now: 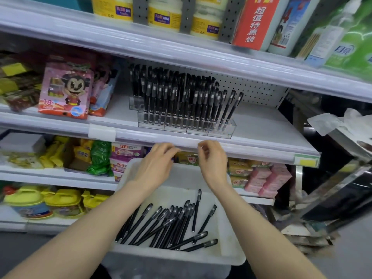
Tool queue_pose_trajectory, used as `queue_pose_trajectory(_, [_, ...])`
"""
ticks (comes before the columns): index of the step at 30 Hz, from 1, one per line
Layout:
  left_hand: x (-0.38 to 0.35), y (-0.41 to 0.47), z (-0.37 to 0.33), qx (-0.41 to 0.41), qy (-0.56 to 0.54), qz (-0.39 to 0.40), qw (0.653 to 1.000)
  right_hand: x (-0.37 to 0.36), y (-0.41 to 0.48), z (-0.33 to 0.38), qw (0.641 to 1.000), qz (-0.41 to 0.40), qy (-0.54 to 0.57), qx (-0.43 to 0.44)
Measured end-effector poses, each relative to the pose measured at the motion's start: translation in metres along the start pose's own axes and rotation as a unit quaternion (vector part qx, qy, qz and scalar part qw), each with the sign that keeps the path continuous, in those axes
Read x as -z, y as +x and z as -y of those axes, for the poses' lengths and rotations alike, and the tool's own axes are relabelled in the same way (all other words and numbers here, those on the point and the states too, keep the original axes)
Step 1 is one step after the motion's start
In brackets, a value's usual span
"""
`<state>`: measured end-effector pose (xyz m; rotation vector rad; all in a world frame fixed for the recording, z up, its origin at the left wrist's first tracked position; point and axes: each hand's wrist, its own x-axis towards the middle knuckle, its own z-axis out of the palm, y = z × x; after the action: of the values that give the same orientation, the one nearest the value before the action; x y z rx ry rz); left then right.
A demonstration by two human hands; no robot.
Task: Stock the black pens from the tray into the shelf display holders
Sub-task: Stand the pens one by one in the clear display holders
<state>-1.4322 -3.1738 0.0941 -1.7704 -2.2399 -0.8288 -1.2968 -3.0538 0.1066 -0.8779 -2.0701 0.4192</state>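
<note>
A white tray (225, 234) below me holds several loose black pens (171, 224) lying in a heap. On the middle shelf stand clear display holders (187, 127) packed with upright black pens (181, 97); the rightmost slots hold only a few. My left hand (155, 166) and my right hand (213, 160) hover side by side over the tray's far edge, just under the shelf lip. Both have loosely curled fingers and I see no pen in either.
Pink snack bags (66, 91) sit left of the holders, with bare shelf (261, 127) to the right. Soap boxes (261, 176) and yellow packs (52, 152) fill the shelf below. Jars (165, 15) line the top shelf. A metal cart (332, 190) stands at right.
</note>
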Motion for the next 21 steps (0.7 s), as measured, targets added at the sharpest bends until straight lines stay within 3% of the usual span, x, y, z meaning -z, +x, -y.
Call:
queue_pose_trajectory(4, [-0.022, -0.039, 0.018, 0.075, 0.016, 0.107, 0.991, -0.023, -0.046, -0.012, 0.991, 0.105, -0.030, -0.075])
queue_pose_trajectory(7, [-0.034, -0.059, 0.027, 0.121, 0.036, 0.185, 0.975, -0.030, -0.071, -0.026, 0.953, 0.235, -0.117, -0.149])
queue_pose_trajectory(9, [-0.040, -0.066, 0.033, 0.130, 0.051, 0.217, 0.966, -0.031, -0.082, -0.033, 0.929, 0.280, -0.176, -0.169])
queue_pose_trajectory(14, [-0.050, -0.068, 0.037, 0.138, 0.099, 0.273, 0.947, -0.030, -0.092, -0.041, 0.898, 0.320, -0.237, -0.188])
queue_pose_trajectory(21, [-0.052, -0.066, 0.039, 0.141, 0.098, 0.272, 0.947, -0.033, -0.086, -0.043, 0.905, 0.307, -0.210, -0.208])
